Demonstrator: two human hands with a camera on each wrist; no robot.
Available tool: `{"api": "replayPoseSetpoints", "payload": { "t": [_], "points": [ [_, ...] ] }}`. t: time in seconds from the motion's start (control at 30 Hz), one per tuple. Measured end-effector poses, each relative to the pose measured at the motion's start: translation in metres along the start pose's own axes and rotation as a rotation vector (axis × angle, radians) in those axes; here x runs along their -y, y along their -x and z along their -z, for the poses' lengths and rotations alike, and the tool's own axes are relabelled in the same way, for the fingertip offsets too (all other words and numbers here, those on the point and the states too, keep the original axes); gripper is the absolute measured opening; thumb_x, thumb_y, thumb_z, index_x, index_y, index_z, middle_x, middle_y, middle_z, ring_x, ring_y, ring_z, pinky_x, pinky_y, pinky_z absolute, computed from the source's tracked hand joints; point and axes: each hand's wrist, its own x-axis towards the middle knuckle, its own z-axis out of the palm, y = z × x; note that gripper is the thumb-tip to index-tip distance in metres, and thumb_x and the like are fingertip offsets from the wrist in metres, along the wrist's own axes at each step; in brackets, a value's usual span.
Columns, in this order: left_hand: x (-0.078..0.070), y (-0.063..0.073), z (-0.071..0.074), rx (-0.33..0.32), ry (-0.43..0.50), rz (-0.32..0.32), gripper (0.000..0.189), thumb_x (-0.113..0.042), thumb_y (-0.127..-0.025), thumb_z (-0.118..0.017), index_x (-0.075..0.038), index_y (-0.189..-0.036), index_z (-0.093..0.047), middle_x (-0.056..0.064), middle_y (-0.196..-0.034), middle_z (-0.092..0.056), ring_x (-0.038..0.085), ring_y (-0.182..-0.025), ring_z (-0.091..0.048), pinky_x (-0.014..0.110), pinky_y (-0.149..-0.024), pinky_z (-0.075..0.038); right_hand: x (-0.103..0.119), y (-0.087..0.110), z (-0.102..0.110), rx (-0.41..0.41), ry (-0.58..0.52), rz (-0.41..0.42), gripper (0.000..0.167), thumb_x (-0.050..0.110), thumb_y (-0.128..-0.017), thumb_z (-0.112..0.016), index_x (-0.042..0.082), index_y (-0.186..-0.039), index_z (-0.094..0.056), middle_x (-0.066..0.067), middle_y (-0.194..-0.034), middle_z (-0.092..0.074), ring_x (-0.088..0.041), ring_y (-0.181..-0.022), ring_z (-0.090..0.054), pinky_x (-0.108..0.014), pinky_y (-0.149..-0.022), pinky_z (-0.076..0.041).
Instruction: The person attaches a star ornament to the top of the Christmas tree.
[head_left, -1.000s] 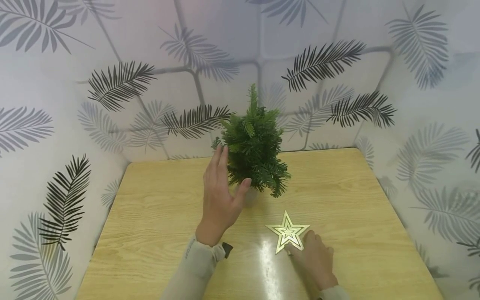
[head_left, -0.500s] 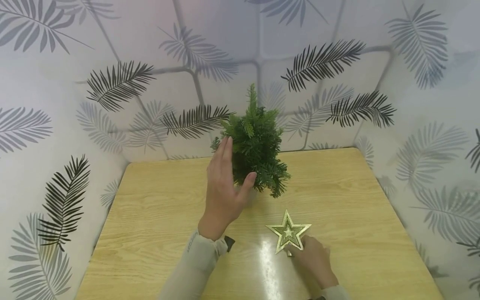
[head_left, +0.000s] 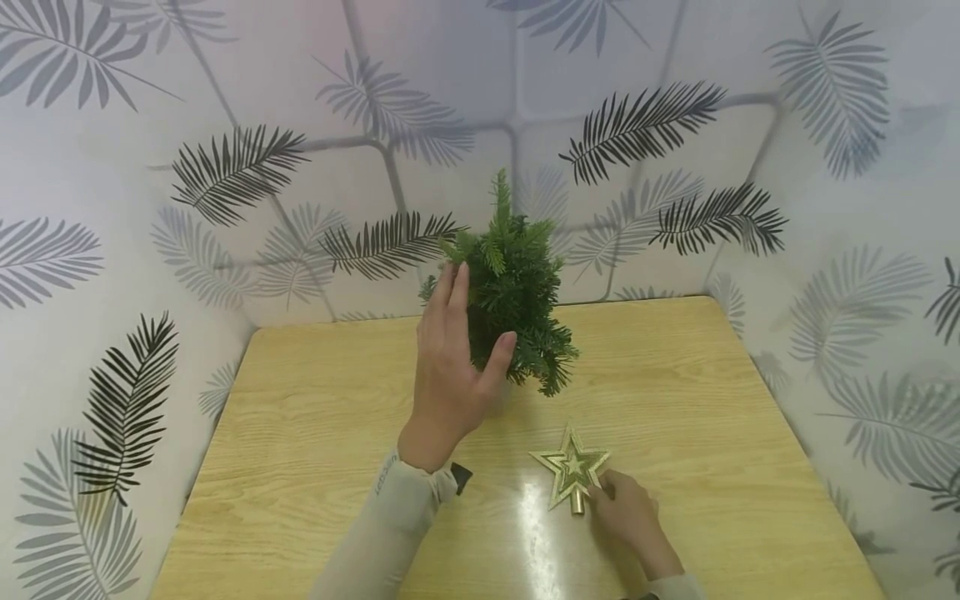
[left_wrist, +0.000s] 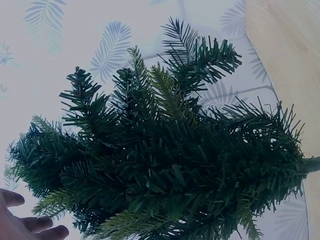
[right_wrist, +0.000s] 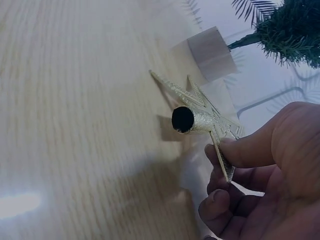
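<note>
A small artificial Christmas tree stands upright near the back of the table; the right wrist view shows its pale round base. My left hand is beside the tree's left side, fingers straight and thumb apart, overlapping the branches. In the left wrist view its fingertips appear at the branches' edge. My right hand pinches a gold glittery star tree topper by one point between thumb and fingers. The star's hollow tube faces the right wrist camera, its opening dark.
The light wood table has its back edge close to a wall with a leaf pattern. A bright light reflection lies on the tabletop near the front. Wall panels rise at both sides.
My left hand has moved slightly up and right along the tree. My right hand has shifted its hold on the star to one point, and the star's tube now shows below it.
</note>
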Motion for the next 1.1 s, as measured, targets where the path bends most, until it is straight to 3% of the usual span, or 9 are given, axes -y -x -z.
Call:
{"api": "replayPoseSetpoints", "payload": {
  "t": [0.17, 0.27, 0.4, 0.53, 0.73, 0.9, 0.97, 1.1],
  "points": [
    [0.0, -0.005, -0.002, -0.043, -0.002, 0.0, 0.078, -0.054, -0.106, -0.043, -0.002, -0.163, -0.026, 0.025, -0.167, -0.021, 0.036, -0.154, -0.024, 0.065, -0.115, -0.03, 0.002, -0.001, 0.002, -0.023, -0.039, -0.008, 0.025, 0.014, -0.1, -0.064, 0.01, -0.078, -0.055, -0.001, -0.073, -0.058, -0.019, -0.068, -0.049, -0.056, -0.08, -0.042],
    [-0.001, -0.008, -0.002, -0.064, 0.004, -0.005, 0.078, -0.053, -0.106, -0.044, -0.002, -0.162, -0.027, 0.025, -0.167, -0.02, 0.037, -0.155, -0.021, 0.064, -0.117, -0.028, 0.003, 0.0, 0.005, -0.04, -0.064, 0.007, 0.022, 0.013, -0.1, -0.065, 0.009, -0.08, -0.057, -0.007, -0.085, -0.069, -0.021, -0.073, -0.056, -0.049, -0.075, -0.047],
    [-0.002, -0.012, -0.002, -0.082, 0.011, -0.009, 0.078, -0.052, -0.105, -0.045, 0.0, -0.162, -0.028, 0.024, -0.168, -0.017, 0.037, -0.155, -0.017, 0.062, -0.119, -0.025, 0.003, 0.001, 0.007, -0.065, -0.093, 0.035, 0.016, 0.01, -0.098, -0.066, 0.007, -0.083, -0.061, -0.02, -0.104, -0.074, -0.03, -0.089, -0.067, -0.053, -0.076, -0.056],
    [-0.003, -0.018, -0.002, -0.102, 0.014, -0.016, 0.077, -0.048, -0.105, -0.047, 0.001, -0.161, -0.029, 0.023, -0.169, -0.015, 0.037, -0.156, -0.016, 0.059, -0.121, -0.023, 0.002, 0.001, 0.009, -0.076, -0.118, 0.046, 0.01, 0.008, -0.098, -0.066, 0.005, -0.089, -0.066, -0.017, -0.102, -0.074, -0.032, -0.093, -0.068, -0.051, -0.079, -0.057],
    [-0.005, -0.026, -0.002, -0.093, -0.018, -0.014, 0.074, -0.043, -0.104, -0.05, -0.002, -0.162, -0.027, 0.022, -0.17, -0.012, 0.036, -0.156, -0.016, 0.059, -0.121, -0.021, 0.006, 0.001, 0.014, -0.069, -0.193, 0.03, 0.011, 0.009, -0.101, -0.065, 0.001, -0.093, -0.068, -0.011, -0.095, -0.073, -0.023, -0.082, -0.067, -0.042, -0.073, -0.058],
    [-0.005, -0.032, -0.003, -0.084, -0.07, -0.003, 0.072, -0.042, -0.104, -0.049, -0.004, -0.162, -0.03, 0.025, -0.169, -0.013, 0.036, -0.155, -0.018, 0.061, -0.12, -0.022, 0.007, 0.002, 0.017, -0.076, -0.188, 0.041, 0.014, 0.012, -0.102, -0.064, 0.002, -0.093, -0.068, -0.014, -0.103, -0.074, -0.035, -0.1, -0.07, -0.059, -0.089, -0.055],
    [-0.005, -0.035, -0.004, -0.079, -0.082, -0.003, 0.071, -0.042, -0.104, -0.048, -0.002, -0.16, -0.032, 0.026, -0.168, -0.014, 0.036, -0.155, -0.017, 0.062, -0.119, -0.022, 0.007, 0.002, 0.019, -0.081, -0.195, 0.043, 0.013, 0.013, -0.102, -0.064, 0.003, -0.094, -0.069, -0.013, -0.103, -0.074, -0.035, -0.1, -0.069, -0.06, -0.093, -0.054],
    [-0.006, -0.041, -0.005, -0.071, -0.095, -0.007, 0.069, -0.043, -0.105, -0.048, 0.001, -0.158, -0.036, 0.028, -0.167, -0.017, 0.037, -0.155, -0.017, 0.063, -0.119, -0.022, 0.008, 0.003, 0.023, -0.079, -0.243, 0.051, 0.012, 0.01, -0.103, -0.063, 0.002, -0.095, -0.068, -0.012, -0.094, -0.071, -0.028, -0.085, -0.066, -0.042, -0.081, -0.057]
  ]
}}
